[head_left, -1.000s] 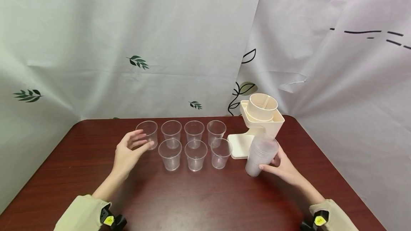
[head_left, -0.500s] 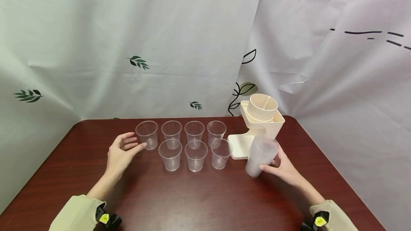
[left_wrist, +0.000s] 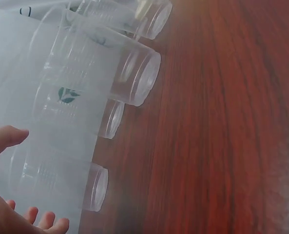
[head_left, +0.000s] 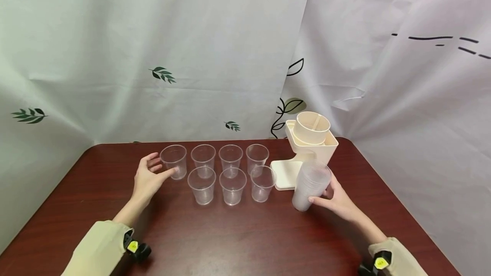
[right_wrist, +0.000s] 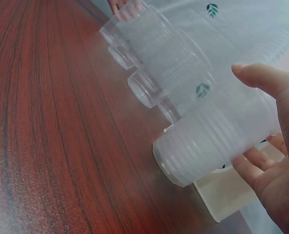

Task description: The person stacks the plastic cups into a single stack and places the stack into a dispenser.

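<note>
In the head view my left hand [head_left: 147, 182] is by the leftmost clear plastic cup [head_left: 177, 159] of the back row. Its thumb overlaps the cup's near side, and the fingers are spread at the left wall. The left wrist view shows thumb and fingers [left_wrist: 48, 220] well apart. On the right, my right hand [head_left: 337, 201] holds a tilted stack of nested plastic cups [head_left: 310, 186], thumb in front and fingers behind. In the right wrist view the stack [right_wrist: 207, 141] lies between thumb and fingers, its base close to the tabletop.
Several single cups stand upright in a back row, with a front row of three [head_left: 203, 186] before them. A cream-coloured dispenser-like stand [head_left: 312, 139] with a round open top is behind the stack. The dark red table [head_left: 238, 237] meets a patterned cloth backdrop [head_left: 215, 54].
My left hand draws back left from the leftmost cup, then moves slightly right toward it again. The right hand and its stack stay in place. The head view shifts slightly.
</note>
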### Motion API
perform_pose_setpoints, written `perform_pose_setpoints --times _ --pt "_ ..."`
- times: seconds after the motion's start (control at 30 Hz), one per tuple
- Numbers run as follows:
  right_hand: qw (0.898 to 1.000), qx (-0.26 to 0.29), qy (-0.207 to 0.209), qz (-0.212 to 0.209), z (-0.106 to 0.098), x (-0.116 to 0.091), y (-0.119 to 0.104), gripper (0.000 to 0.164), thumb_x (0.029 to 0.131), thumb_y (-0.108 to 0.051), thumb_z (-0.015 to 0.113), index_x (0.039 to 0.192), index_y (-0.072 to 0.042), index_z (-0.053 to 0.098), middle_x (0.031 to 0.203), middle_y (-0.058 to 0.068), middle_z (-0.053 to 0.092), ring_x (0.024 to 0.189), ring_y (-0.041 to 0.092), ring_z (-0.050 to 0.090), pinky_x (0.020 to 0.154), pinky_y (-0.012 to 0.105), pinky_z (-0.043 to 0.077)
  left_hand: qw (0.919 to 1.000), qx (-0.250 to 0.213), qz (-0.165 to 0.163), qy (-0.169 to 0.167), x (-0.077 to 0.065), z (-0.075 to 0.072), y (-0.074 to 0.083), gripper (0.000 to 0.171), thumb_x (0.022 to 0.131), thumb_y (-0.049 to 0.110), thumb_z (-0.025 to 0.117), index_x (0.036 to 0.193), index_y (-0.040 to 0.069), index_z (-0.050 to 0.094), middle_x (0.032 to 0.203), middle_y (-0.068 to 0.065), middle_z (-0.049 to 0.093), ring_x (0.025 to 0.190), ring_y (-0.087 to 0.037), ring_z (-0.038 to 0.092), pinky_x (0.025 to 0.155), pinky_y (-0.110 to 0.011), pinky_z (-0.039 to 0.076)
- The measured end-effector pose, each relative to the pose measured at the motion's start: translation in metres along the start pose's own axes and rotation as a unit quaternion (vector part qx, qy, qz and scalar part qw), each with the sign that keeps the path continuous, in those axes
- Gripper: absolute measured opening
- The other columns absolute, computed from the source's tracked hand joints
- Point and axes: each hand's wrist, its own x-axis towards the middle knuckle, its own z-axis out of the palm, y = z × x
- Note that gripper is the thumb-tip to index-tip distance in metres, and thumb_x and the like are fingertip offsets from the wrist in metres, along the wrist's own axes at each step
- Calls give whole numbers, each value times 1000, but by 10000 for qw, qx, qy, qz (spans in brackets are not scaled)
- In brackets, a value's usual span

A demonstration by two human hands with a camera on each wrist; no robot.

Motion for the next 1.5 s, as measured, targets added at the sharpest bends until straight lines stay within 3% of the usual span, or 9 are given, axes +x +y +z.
perform_pose_setpoints --times 0.27,0.4,0.47,0.57,0.63,0.73,0.87,1.4,1.5 --pt "10000 -11 0 -20 0 0 0 88 76 12 70 147 2 18 129 -14 47 109 -3 56 83 17 53 9994 189 -140 -260 10 8 -1 93 78 30 80 150 8 25 145 -19 43 130 -32 46 71 -4 37" --pt "10000 18 1 20 0 0 0 89 76 11 70 147 -1 19 129 -14 47 110 -3 55 83 17 53 9993 189 -148 -295 13 12 -2 93 78 30 79 150 8 24 145 -18 42 130 -33 45 89 -26 46" --pt "10000 5 0 40 0 0 1 90 76 11 70 148 -2 18 130 -13 46 111 -3 55 83 17 53 9993 121 -126 -327 14 13 -3 93 79 29 79 150 8 23 146 -19 42 130 -34 44 98 -39 45" --pt "10000 -17 15 64 0 0 0 90 76 11 70 148 -2 19 130 -13 46 111 -3 55 83 17 53 9992 13 -99 -388 16 14 -4 93 79 28 79 151 9 23 146 -19 42 131 -35 42 103 -46 42" --pt "10000 -29 8 77 0 0 0 90 76 11 70 148 -2 18 130 -13 46 111 -3 55 84 17 53 9990 -14 -94 -434 16 14 -6 93 79 28 79 151 9 23 146 -18 42 131 -35 42 101 -41 43" --pt "9999 -31 10 110 0 1 -1 90 76 10 71 148 -1 17 129 -14 47 111 -3 55 84 17 53 9989 -37 -83 -470 18 15 -7 91 79 27 79 150 9 24 145 -18 43 131 -34 43 89 -20 45" --pt "10000 -46 -4 88 0 0 -1 90 77 10 70 148 -1 17 129 -15 47 111 -4 55 84 17 53 9989 -123 -15 -455 19 15 -9 85 80 22 78 147 6 28 143 -19 46 127 -32 47 70 -1 37" --pt "9999 29 -17 164 -1 0 0 91 77 9 71 149 -4 17 131 -14 46 112 -3 54 85 18 53 9992 -269 68 -294 12 14 -10 75 83 18 75 144 4 33 137 -20 50 123 -30 51 67 -2 41" --pt "9999 31 -10 160 -1 0 1 91 77 9 71 149 -4 17 131 -14 46 113 -3 54 85 17 52 9996 -243 108 -128 11 13 -7 74 83 20 76 143 6 36 135 -18 52 117 -24 54 68 -2 41"
